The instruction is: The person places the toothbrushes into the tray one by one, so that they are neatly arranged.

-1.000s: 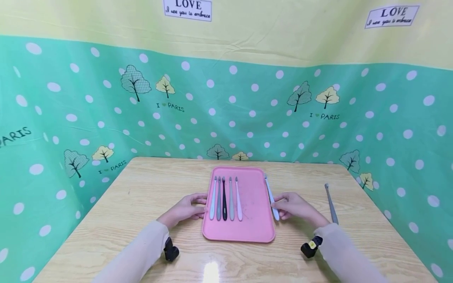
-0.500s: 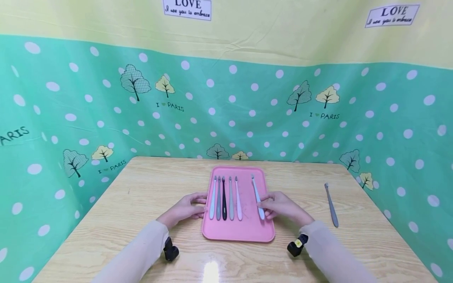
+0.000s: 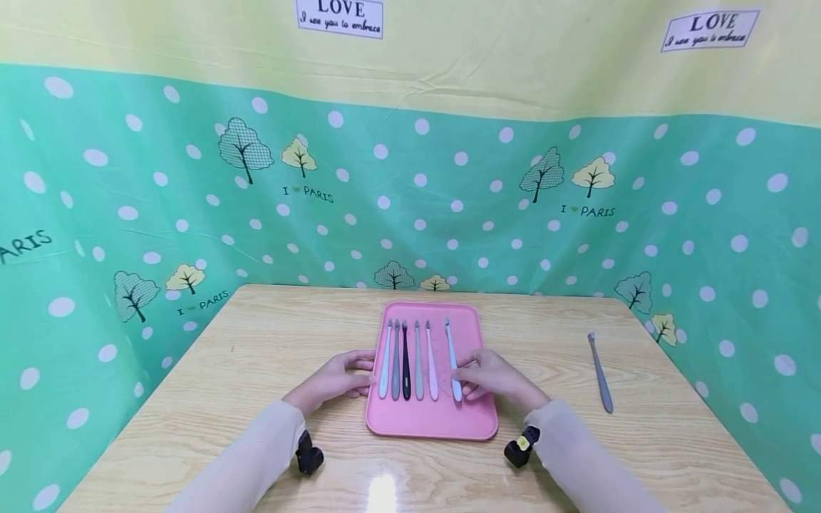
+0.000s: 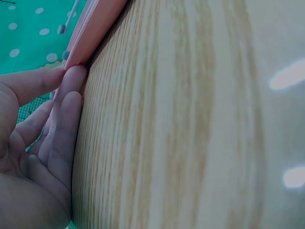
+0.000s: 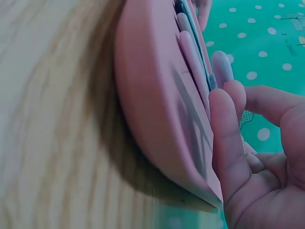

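My right hand (image 3: 490,374) pinches a pale blue cuticle trimmer (image 3: 452,356) near its wide handle end, over the right part of a pink tray (image 3: 468,420). In the right wrist view the rounded handle end (image 5: 221,67) sticks up past my fingertips, above the tray floor. Left of it on the tray, several slim trimmers with grey tips lie side by side, among them a black one (image 3: 406,363) and a pink one (image 3: 432,363). My left hand (image 3: 336,377) holds the tray's left rim, thumb on the edge and fingers against its outer side in the left wrist view.
A dark grey trimmer (image 3: 601,374) lies on the wooden table (image 3: 269,320) to the right of the tray. A green and yellow patterned cloth (image 3: 410,178) hangs behind the table and along its sides.
My right hand has carried the pale blue trimmer leftward from beyond the tray's right rim to over the tray, close to the row. My left hand stays at the rim.
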The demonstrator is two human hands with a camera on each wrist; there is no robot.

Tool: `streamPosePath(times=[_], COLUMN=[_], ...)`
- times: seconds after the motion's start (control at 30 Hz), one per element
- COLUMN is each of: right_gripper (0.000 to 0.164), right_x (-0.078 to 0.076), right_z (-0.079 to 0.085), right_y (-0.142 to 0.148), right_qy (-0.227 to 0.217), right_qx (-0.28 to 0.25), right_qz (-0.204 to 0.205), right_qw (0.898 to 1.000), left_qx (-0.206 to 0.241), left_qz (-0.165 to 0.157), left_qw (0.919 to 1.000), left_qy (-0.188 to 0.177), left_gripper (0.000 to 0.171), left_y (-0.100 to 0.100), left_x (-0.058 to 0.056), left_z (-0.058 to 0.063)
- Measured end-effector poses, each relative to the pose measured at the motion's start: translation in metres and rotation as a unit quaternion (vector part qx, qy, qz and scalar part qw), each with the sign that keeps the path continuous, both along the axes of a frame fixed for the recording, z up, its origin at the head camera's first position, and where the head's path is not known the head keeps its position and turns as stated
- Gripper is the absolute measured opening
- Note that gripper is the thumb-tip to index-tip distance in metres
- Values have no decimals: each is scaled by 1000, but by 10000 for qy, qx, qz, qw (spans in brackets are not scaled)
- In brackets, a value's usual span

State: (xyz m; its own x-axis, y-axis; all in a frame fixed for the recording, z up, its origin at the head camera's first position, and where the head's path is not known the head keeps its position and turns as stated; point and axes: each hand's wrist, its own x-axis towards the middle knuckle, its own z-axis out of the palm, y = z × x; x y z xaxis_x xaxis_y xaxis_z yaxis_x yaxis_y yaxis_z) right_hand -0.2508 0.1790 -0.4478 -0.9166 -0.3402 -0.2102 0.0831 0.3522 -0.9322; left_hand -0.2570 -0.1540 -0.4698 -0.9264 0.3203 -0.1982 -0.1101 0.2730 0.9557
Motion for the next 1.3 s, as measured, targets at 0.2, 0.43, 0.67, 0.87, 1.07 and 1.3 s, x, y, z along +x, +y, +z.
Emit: streamPosePath(times=[0.2, 0.43, 0.67, 0.87, 1.07, 1.3], right_gripper=[36, 33, 28, 23, 25, 27], right_x=[2, 0, -4, -5, -4, -3], right_z=[0, -3, -8, -9, -9, -9], right_y=[-5, -10, -16, -20, -22, -24], right_qy=[76, 91, 100, 91, 137, 207], right_qx=[117, 300, 531, 518, 595, 630], right_qz=[19, -118, -182, -243, -358, -361], right_qw=[9999, 9994, 9984, 9983, 9975, 9971], left_qx=[4, 15, 3, -7, 3, 22], left_qz=[-17, -5, -4, -8, 17, 30], left_qw=[10000, 10000, 10000, 10000, 10000, 10000], left_qy=[17, -5, -24, -29, -2, 2], left_gripper=[64, 64, 64, 64, 65, 64], left_y=[0, 0, 0, 1, 1, 0], left_x=[0, 0, 1, 0, 0, 0], left_z=[-1, -2, 0, 0, -1, -2])
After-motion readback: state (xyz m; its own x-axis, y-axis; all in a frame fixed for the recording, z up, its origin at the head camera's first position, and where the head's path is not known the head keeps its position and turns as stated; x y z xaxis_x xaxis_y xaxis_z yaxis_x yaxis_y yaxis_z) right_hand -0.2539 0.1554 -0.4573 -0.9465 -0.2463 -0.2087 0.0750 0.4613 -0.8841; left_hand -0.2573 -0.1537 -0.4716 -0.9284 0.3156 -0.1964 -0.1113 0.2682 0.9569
